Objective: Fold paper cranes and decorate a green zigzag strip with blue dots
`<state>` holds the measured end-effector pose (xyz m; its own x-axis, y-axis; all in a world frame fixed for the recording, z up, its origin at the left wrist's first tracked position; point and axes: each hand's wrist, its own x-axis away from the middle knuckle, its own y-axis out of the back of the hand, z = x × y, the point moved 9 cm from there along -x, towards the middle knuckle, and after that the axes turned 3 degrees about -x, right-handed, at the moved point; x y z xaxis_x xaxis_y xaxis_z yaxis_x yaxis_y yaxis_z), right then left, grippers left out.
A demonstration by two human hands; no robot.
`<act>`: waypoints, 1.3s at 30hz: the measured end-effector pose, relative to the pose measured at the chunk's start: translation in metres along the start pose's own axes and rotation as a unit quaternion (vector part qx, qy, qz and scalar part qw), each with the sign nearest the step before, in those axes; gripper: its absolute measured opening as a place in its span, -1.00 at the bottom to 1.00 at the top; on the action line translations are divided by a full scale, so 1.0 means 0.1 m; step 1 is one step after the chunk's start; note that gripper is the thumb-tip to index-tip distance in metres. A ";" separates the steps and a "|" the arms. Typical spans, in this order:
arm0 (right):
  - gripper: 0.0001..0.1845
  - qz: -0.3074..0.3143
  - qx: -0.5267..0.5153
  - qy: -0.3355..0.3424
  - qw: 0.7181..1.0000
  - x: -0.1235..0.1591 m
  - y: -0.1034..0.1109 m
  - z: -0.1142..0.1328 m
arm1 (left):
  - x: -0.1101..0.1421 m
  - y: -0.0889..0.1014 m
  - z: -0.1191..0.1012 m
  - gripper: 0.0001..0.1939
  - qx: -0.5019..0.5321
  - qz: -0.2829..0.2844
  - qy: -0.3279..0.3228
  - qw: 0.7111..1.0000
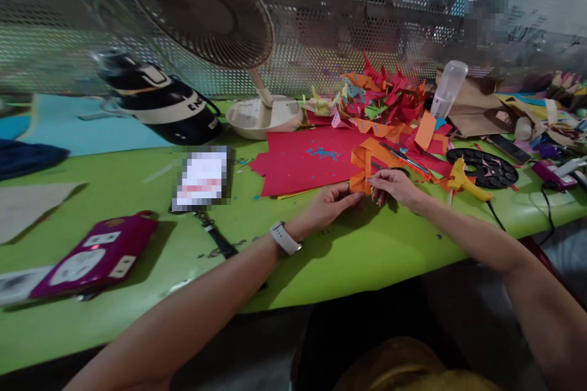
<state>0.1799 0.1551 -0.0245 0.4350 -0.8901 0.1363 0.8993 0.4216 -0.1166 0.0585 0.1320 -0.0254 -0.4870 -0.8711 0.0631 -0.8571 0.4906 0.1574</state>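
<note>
The green table (321,262) bears a fan (211,14), blue paper (87,128) — and purple power strip (98,253).

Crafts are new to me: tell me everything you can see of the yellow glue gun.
The glue gun is yellow and looks plastic, with a handle set at an angle and a thin pale piece jutting toward the table's near edge. A black cord trails from its handle. In view it overlaps the near-left rim of a black tray; contact is unclear. Neither the left hand nor the right hand touches it.
</note>
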 end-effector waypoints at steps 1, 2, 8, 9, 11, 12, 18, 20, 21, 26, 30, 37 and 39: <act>-0.61 -0.001 0.000 -0.001 1.000 -0.01 0.01 0.00 | 0.00 0.00 0.01 -0.72 0.002 0.001 0.004 1.000; -0.61 -0.002 0.000 -0.003 1.000 -0.01 0.02 0.00 | -0.01 0.00 0.02 -0.72 0.003 0.000 0.006 1.000; -0.61 -0.009 0.001 -0.015 1.000 -0.02 0.06 -0.01 | -0.03 0.02 0.03 -0.69 -0.007 -0.005 0.006 1.000; -0.62 -0.006 0.001 -0.017 1.000 -0.02 0.05 -0.02 | -0.03 0.02 0.04 -0.69 -0.005 -0.008 0.007 1.000; -0.63 -0.002 0.002 -0.018 1.000 -0.02 0.04 -0.02 | -0.04 0.02 0.05 -0.72 0.005 -0.009 0.009 1.000; -0.63 0.000 0.003 -0.018 1.000 -0.02 0.04 -0.02 | -0.04 0.02 0.05 -0.74 0.011 -0.009 0.009 1.000; -0.63 0.005 0.004 -0.024 1.000 -0.01 0.04 -0.03 | -0.04 0.02 0.08 -0.82 0.033 -0.012 0.003 0.999; -0.61 0.007 0.000 -0.024 1.000 -0.01 0.04 -0.03 | -0.04 0.02 0.09 -0.81 0.035 -0.012 0.003 0.999; -0.61 0.010 -0.005 -0.023 1.000 -0.01 0.04 -0.03 | -0.04 0.02 0.09 -0.81 0.037 -0.012 0.001 0.999; -0.60 0.018 -0.019 -0.015 1.000 -0.01 0.00 -0.06 | -0.03 0.00 0.05 -0.75 0.057 -0.010 -0.012 0.998; -0.57 0.016 -0.030 -0.005 0.999 0.00 -0.04 -0.08 | 0.00 -0.03 -0.02 -0.77 0.032 0.008 -0.017 0.999; -0.56 0.007 -0.069 -0.039 0.997 0.08 -0.08 -0.07 | 0.06 -0.08 -0.05 -0.73 0.037 0.050 0.006 0.998; -0.53 0.005 -0.064 -0.040 0.997 0.10 -0.07 -0.04 | 0.06 -0.10 -0.02 -0.71 0.039 0.058 0.014 0.997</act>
<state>0.1777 0.1426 -0.0261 0.4509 -0.8671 0.2118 0.8838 0.4004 -0.2421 0.0645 0.1217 -0.0247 -0.5801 -0.8078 0.1047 -0.8060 0.5878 0.0694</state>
